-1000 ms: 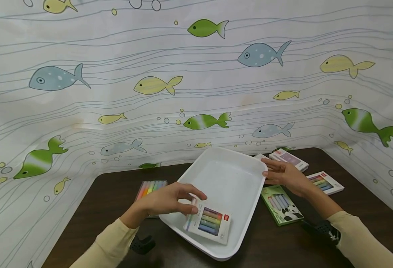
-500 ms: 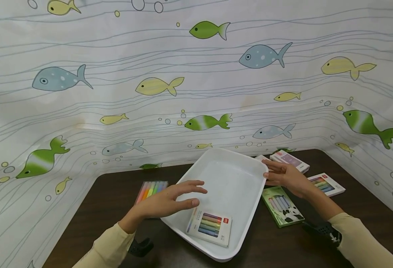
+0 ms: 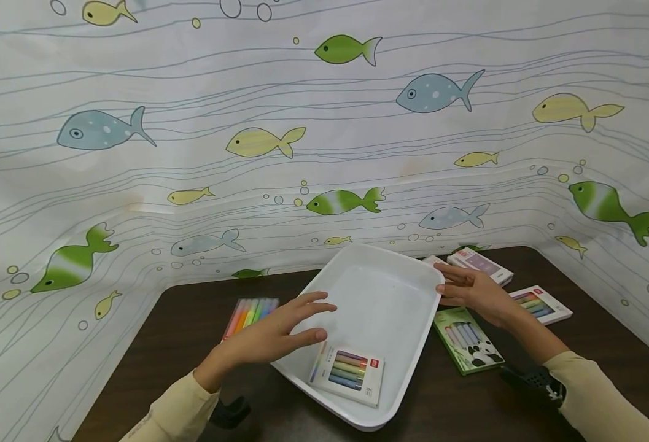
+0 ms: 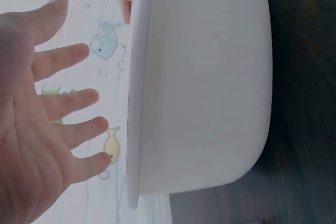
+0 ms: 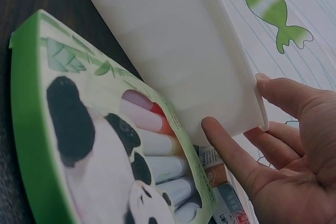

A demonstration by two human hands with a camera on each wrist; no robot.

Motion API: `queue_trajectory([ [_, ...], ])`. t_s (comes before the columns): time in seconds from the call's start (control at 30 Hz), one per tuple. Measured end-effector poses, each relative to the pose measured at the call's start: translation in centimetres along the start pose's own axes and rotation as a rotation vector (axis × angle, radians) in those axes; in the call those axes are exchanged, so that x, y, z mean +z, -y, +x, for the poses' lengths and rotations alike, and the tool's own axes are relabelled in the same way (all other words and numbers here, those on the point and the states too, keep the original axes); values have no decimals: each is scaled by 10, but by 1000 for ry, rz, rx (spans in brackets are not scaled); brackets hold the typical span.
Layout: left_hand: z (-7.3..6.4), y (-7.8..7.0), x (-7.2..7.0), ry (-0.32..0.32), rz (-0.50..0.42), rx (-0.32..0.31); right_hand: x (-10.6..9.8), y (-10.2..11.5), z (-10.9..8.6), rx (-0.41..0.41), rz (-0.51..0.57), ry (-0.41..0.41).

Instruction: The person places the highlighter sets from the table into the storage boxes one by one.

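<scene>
A white plastic tray (image 3: 374,294) with raised walls stands at an angle on the table. Inside its near end lies a white box of coloured pens (image 3: 352,374) with a window. My left hand (image 3: 274,331) hovers over the tray's left rim, fingers spread and holding nothing; the left wrist view shows its palm (image 4: 31,129) apart from the wall. At the tray's far right corner, my right hand (image 3: 476,294) pinches the rim, thumb (image 5: 283,93) on the edge and a finger (image 5: 226,148) against the outer wall.
Right of the tray lies a green panda box of pens (image 3: 468,341). Behind it are a white box with a colourful window (image 3: 540,304) and a white and purple box (image 3: 479,264). A clear pack of bright markers (image 3: 249,313) lies left. A fish-print curtain (image 3: 324,153) encloses the table.
My left hand has let go of the white box of pens, now flat in the tray, and drawn up and slightly left, its fingers spreading. My right hand stays at the rim.
</scene>
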State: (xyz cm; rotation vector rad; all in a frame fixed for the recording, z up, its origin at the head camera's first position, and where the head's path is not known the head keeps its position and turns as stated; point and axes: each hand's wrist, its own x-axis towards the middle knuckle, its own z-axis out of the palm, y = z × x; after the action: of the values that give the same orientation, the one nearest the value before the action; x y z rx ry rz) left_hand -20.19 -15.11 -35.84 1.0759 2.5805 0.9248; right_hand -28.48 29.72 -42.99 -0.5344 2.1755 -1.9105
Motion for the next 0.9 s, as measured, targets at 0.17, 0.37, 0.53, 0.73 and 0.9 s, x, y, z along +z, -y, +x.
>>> queue_trajectory([
  [0.17,-7,2,-5,5,-1,-8,-1,0,-1,-1,-19,-4],
  [0.37,-19,8,-12,-14,7,-5,0,-3,-1,14,-8,-9],
  [0.53,-28,14,-15,-44,36,-14,1,-3,-1,23,1,-16],
  [0.73,-34,17,-18,-85,72,-29,1,-1,0,9,-4,0],
  [0.9,-37,19,-22,-123,128,-53,-1,-2,1,3,0,4],
])
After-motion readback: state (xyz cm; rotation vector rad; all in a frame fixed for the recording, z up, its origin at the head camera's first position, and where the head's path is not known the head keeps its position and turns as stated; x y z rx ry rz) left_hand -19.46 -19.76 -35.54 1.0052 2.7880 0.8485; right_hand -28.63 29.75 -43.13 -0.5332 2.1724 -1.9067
